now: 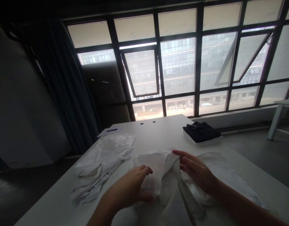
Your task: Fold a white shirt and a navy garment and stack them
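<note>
A white shirt (pixel 170 182) lies spread in front of me, with part of its cloth raised in a fold at the middle. My right hand (pixel 196 171) grips the top of that raised fold between thumb and fingers. To the left of the fold, my left hand (pixel 132 185) hovers low over the cloth, its fingers curved and thumb apart, holding nothing. One sleeve (pixel 229 169) stretches out to the right, partly under my right forearm. The shirt's near end runs out of the picture at the bottom.
More white garments (pixel 106 157) lie loosely on the left of the white table (pixel 156 133). A folded dark shirt (pixel 202 130) rests on something white at the back right. A pen (pixel 111 130) lies on paper at the far left corner. Windows stand behind.
</note>
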Demonstrator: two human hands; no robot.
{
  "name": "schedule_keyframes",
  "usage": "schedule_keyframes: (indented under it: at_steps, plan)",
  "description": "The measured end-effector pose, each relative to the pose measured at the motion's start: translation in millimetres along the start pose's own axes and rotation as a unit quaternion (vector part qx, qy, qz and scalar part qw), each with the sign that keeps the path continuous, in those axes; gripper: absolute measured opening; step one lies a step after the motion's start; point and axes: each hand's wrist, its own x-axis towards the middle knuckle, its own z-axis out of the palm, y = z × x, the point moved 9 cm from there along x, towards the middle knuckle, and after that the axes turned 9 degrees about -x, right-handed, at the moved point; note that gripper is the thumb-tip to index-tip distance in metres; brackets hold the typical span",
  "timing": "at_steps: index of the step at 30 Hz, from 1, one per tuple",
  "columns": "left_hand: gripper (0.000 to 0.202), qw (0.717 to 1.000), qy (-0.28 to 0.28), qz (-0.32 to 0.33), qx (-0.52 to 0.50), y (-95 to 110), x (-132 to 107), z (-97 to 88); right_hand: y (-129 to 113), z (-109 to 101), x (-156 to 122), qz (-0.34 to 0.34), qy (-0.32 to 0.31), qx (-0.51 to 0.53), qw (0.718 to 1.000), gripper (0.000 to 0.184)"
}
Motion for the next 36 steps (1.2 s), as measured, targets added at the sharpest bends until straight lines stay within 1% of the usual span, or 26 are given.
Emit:
schedule_keyframes:
  at_steps: [2, 3, 6, 7, 9, 11, 13, 15, 17, 20, 23, 25, 27, 28, 29, 30, 31, 32, 33, 34, 35, 36]
  plan:
    - [0.073, 0.999, -0.008, 0.007, 0.047, -1.3, 14.3, 22.4, -6.7, -5.3, 2.6, -0.004, 0.001, 0.057, 0.998, 0.053]
    - [0.075, 0.997, -0.018, 0.009, 0.073, -3.7, 22.5, 36.9, -9.6, -10.2, 4.6, -0.003, 0.010, 0.072, 0.997, 0.055]
    - [0.071, 0.991, -0.053, 0.005, 0.126, -14.0, 46.7, 81.0, -14.5, -35.7, 12.8, -0.001, 0.065, 0.093, 0.994, 0.058]
    - [0.066, 0.989, -0.056, 0.003, 0.134, -16.5, 53.5, 91.9, -14.1, -45.7, 16.1, -0.002, 0.081, 0.103, 0.991, 0.060]
    - [0.047, 0.988, -0.063, 0.000, 0.144, -20.0, 63.5, 107.2, -8.9, -65.0, 23.3, -0.006, 0.102, 0.132, 0.986, 0.067]
    - [0.031, 0.986, -0.061, 0.005, 0.153, -21.3, 68.2, 111.3, 2.3, -84.3, 30.4, -0.009, 0.121, 0.156, 0.980, 0.079]
    - [0.026, 0.985, -0.059, 0.008, 0.160, -23.1, 68.0, 106.5, 19.2, -104.4, 36.3, -0.003, 0.155, 0.165, 0.974, 0.089]
    - [0.023, 0.984, -0.063, -0.003, 0.166, -28.3, 63.9, 96.3, 38.0, -123.6, 40.4, 0.016, 0.194, 0.160, 0.968, 0.099]
    - [0.020, 0.983, -0.062, -0.028, 0.173, -36.8, 57.5, 80.9, 52.5, -139.0, 43.2, 0.032, 0.224, 0.157, 0.961, 0.108]
    - [0.024, 0.979, -0.039, -0.060, 0.191, -49.8, 46.8, 51.1, 59.5, -151.2, 46.8, 0.033, 0.235, 0.182, 0.954, 0.117]
    - [0.031, 0.973, -0.012, -0.093, 0.211, -66.2, 37.8, 24.1, 53.7, -151.8, 47.9, 0.026, 0.226, 0.204, 0.952, 0.114]
    - [0.034, 0.971, 0.000, -0.120, 0.208, -79.0, 33.5, 13.4, 48.2, -146.0, 46.2, 0.031, 0.205, 0.169, 0.964, 0.104]
    - [0.040, 0.974, 0.011, -0.132, 0.182, -86.9, 31.2, 9.7, 47.8, -130.3, 43.2, 0.066, 0.139, 0.071, 0.986, 0.089]
    - [0.043, 0.978, 0.017, -0.129, 0.163, -87.1, 31.0, 10.3, 49.6, -119.8, 40.2, 0.087, 0.092, -0.003, 0.992, 0.082]
    - [0.044, 0.982, 0.021, -0.119, 0.143, -84.4, 31.4, 12.3, 51.8, -109.2, 36.0, 0.102, 0.044, -0.092, 0.990, 0.076]
    - [0.043, 0.987, 0.022, -0.104, 0.123, -79.0, 32.2, 15.6, 54.1, -99.0, 30.9, 0.109, -0.002, -0.189, 0.976, 0.073]
    - [0.041, 0.991, 0.016, -0.086, 0.104, -71.6, 33.3, 20.7, 57.2, -89.2, 25.2, 0.111, -0.045, -0.287, 0.950, 0.072]
    - [0.040, 0.994, 0.001, -0.066, 0.089, -63.0, 34.6, 27.4, 61.1, -79.8, 19.3, 0.112, -0.086, -0.379, 0.914, 0.072]
    - [0.041, 0.996, -0.018, -0.048, 0.078, -54.2, 35.8, 35.1, 66.0, -70.9, 13.3, 0.113, -0.126, -0.462, 0.871, 0.070]
    - [0.043, 0.996, -0.036, -0.034, 0.071, -46.2, 36.9, 42.7, 71.4, -63.1, 7.7, 0.116, -0.161, -0.528, 0.826, 0.064]
    - [0.045, 0.996, -0.050, -0.026, 0.069, -40.0, 37.9, 50.0, 75.3, -57.3, 3.4, 0.118, -0.180, -0.575, 0.790, 0.055]
    - [0.047, 0.995, -0.065, -0.023, 0.072, -35.5, 38.8, 57.3, 78.4, -52.5, 0.3, 0.120, -0.191, -0.609, 0.761, 0.045]
